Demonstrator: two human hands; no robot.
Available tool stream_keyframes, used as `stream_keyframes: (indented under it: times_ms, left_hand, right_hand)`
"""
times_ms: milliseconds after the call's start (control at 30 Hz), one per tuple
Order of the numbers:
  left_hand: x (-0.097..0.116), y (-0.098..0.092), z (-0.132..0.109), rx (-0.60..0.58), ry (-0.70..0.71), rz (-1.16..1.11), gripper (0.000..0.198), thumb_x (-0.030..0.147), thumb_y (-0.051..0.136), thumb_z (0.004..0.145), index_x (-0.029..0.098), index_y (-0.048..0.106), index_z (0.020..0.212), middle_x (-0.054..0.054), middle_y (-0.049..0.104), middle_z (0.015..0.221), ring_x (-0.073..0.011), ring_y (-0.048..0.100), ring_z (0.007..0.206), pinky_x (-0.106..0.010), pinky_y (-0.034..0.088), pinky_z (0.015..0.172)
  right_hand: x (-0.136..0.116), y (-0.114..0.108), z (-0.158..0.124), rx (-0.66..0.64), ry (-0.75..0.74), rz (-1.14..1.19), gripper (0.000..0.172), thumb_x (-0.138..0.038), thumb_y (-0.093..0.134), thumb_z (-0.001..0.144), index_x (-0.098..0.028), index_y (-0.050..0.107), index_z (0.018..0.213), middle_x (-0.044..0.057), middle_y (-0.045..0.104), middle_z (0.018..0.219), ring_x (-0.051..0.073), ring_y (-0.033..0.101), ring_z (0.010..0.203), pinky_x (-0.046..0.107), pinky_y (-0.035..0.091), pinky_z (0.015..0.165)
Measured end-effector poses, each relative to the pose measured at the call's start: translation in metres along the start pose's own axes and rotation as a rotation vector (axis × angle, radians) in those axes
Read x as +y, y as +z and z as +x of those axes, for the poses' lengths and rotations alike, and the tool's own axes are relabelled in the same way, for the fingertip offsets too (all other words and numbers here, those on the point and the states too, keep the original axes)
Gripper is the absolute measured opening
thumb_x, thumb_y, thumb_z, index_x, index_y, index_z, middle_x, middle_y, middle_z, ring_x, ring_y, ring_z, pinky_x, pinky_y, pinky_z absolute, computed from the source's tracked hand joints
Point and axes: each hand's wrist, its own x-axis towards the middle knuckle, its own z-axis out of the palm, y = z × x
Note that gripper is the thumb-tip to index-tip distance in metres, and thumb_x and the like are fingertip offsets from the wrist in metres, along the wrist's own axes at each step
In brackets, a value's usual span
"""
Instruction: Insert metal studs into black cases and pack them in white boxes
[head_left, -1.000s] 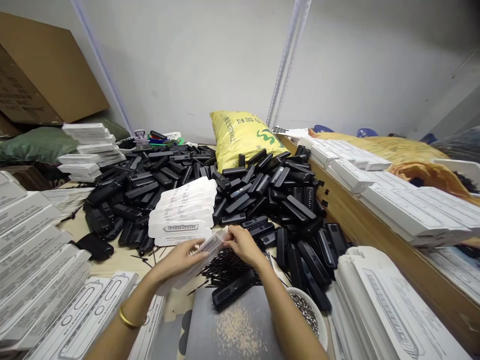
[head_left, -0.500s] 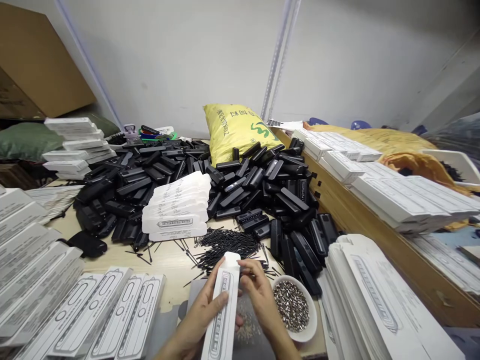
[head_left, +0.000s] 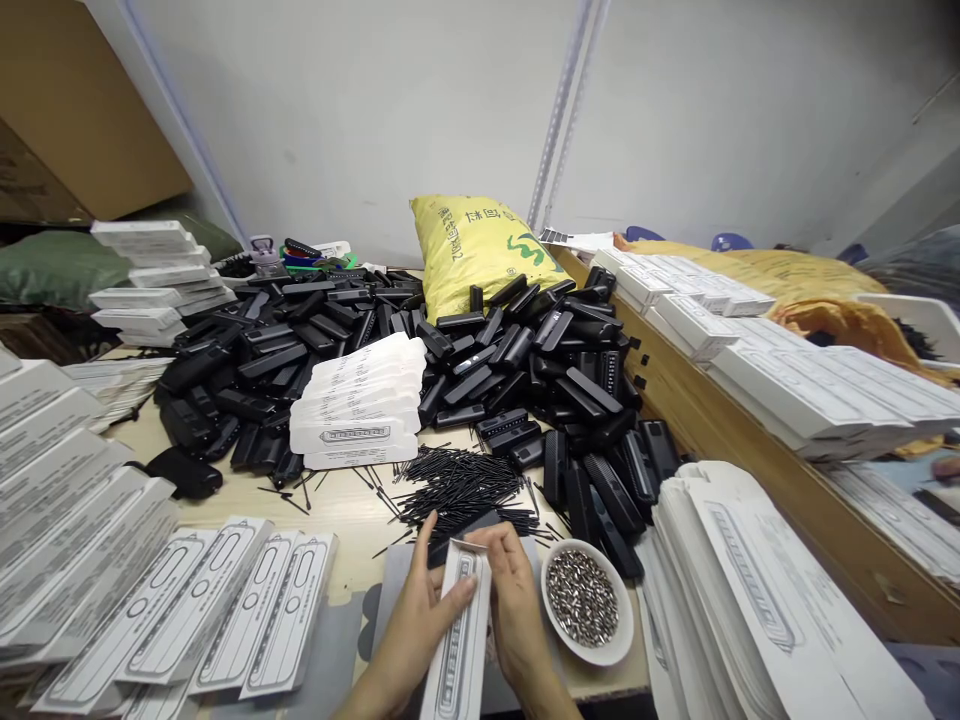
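Note:
A slim white printed carton point(head_left: 459, 665) stands tilted in front of me, its far end pointing away. My left hand point(head_left: 412, 625) grips it from the left, thumb pressed on the printed face and index finger stretched up past the end. At the far end my right hand point(head_left: 519, 600) has its bent fingers on the carton's top edge and right side. The end flap no longer sticks up; whether it is tucked in is hidden by my fingers. Just beyond lies a heap of thin black sticks point(head_left: 461, 485). A white bowl point(head_left: 626, 640) of small metal pieces sits right of my right hand.
Black handheld devices point(head_left: 300, 330) are piled across the table. Flattened cartons lie fanned on the pile point(head_left: 360, 400) and stacked at right point(head_left: 757, 580). Filled-out cartons point(head_left: 255, 610) stand at left. A yellow sack point(head_left: 480, 250) leans at the back. A wooden board point(head_left: 697, 430) borders the right side.
The carton's upright end flap has folded down under my right hand. The carton has dropped slightly lower, and the view has shifted a little.

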Motion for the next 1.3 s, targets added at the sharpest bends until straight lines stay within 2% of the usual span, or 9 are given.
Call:
stream_keyframes:
  times_ms: [167, 400, 600, 700, 800, 967, 1133, 1200, 1300]
  left_hand:
    - [-0.001, 0.004, -0.001, -0.014, 0.056, 0.154, 0.101, 0.049, 0.064, 0.078, 0.021, 0.000, 0.150, -0.013, 0.068, 0.113, -0.0272, 0.064, 0.102, -0.041, 0.044, 0.094]
    - [-0.006, 0.006, 0.001, -0.007, 0.057, 0.206, 0.093, 0.048, 0.061, 0.079, 0.022, 0.009, 0.151, -0.012, 0.068, 0.107, -0.0252, 0.064, 0.095, -0.039, 0.048, 0.087]
    - [0.002, 0.000, 0.002, -0.056, 0.009, 0.119, 0.105, 0.053, 0.060, 0.081, 0.020, -0.014, 0.148, -0.002, 0.066, 0.077, -0.0181, 0.060, 0.070, -0.032, 0.047, 0.074]
    - [0.000, -0.008, -0.006, -0.162, -0.015, 0.122, 0.099, 0.055, 0.052, 0.085, 0.022, -0.018, 0.147, -0.002, 0.065, 0.077, -0.0177, 0.060, 0.068, -0.036, 0.048, 0.076]
    - [-0.012, -0.019, -0.023, -0.299, 0.102, 0.263, 0.085, 0.059, 0.052, 0.083, 0.029, 0.011, 0.150, -0.013, 0.063, 0.110, -0.0273, 0.061, 0.098, -0.048, 0.043, 0.094]
    - [-0.032, -0.023, -0.045, -0.182, 0.571, 0.590, 0.060, 0.058, 0.064, 0.073, 0.040, 0.053, 0.130, -0.007, 0.030, 0.152, -0.0398, 0.023, 0.140, -0.056, 0.018, 0.111]
    - [-0.022, -0.018, -0.039, 0.060, 0.705, 0.576, 0.023, 0.039, 0.065, 0.076, 0.031, 0.071, 0.096, -0.012, 0.064, 0.118, -0.0335, 0.049, 0.122, -0.052, 0.017, 0.113]
    - [-0.011, -0.020, -0.031, 0.186, 0.575, 0.535, 0.032, 0.038, 0.071, 0.067, 0.026, 0.065, 0.097, -0.010, 0.068, 0.102, -0.0306, 0.060, 0.101, -0.047, 0.039, 0.102]
    - [0.007, -0.028, -0.018, 0.388, 0.326, 0.604, 0.059, 0.040, 0.068, 0.066, 0.023, 0.048, 0.119, -0.008, 0.066, 0.101, -0.0263, 0.063, 0.085, -0.038, 0.052, 0.077]
  right_hand:
    - [-0.011, -0.002, 0.009, -0.098, 0.069, 0.016, 0.029, -0.039, 0.074, 0.072, -0.019, 0.053, 0.073, 0.001, 0.062, 0.083, 0.015, 0.057, 0.077, 0.026, 0.046, 0.073]
    - [0.001, -0.002, 0.018, 0.067, 0.141, 0.018, 0.037, -0.052, 0.071, 0.070, -0.018, 0.057, 0.071, 0.002, 0.063, 0.072, 0.014, 0.054, 0.056, 0.025, 0.045, 0.052]
    - [0.016, -0.009, -0.015, 0.088, 0.009, -0.138, 0.038, -0.055, 0.059, 0.081, -0.020, 0.066, 0.091, 0.008, 0.068, 0.099, 0.024, 0.063, 0.096, 0.033, 0.049, 0.085]
    - [0.020, -0.019, -0.028, 0.078, 0.012, -0.120, 0.031, -0.051, 0.063, 0.080, -0.023, 0.061, 0.095, 0.005, 0.065, 0.100, 0.022, 0.062, 0.096, 0.031, 0.050, 0.083]
    - [0.018, -0.022, -0.027, 0.140, 0.078, -0.008, 0.029, -0.052, 0.062, 0.080, -0.025, 0.053, 0.089, -0.001, 0.060, 0.083, 0.017, 0.060, 0.072, 0.027, 0.051, 0.064]
    - [0.018, -0.006, -0.012, 0.189, 0.158, 0.030, 0.036, -0.058, 0.058, 0.080, -0.025, 0.046, 0.079, -0.005, 0.047, 0.064, 0.013, 0.049, 0.055, 0.025, 0.045, 0.053]
    - [0.021, 0.010, 0.006, -0.088, -0.030, -0.317, 0.027, -0.044, 0.049, 0.088, -0.022, 0.050, 0.071, 0.001, 0.057, 0.074, 0.018, 0.057, 0.071, 0.031, 0.050, 0.066]
    - [0.017, 0.007, 0.020, -0.248, -0.241, -0.651, 0.012, -0.026, 0.049, 0.087, -0.021, 0.060, 0.087, 0.008, 0.062, 0.103, 0.023, 0.057, 0.101, 0.040, 0.046, 0.089]
    - [0.011, -0.007, 0.043, -0.588, -0.393, -1.126, 0.040, -0.010, 0.054, 0.078, -0.021, 0.056, 0.117, 0.010, 0.057, 0.125, 0.026, 0.046, 0.123, 0.051, 0.026, 0.110]
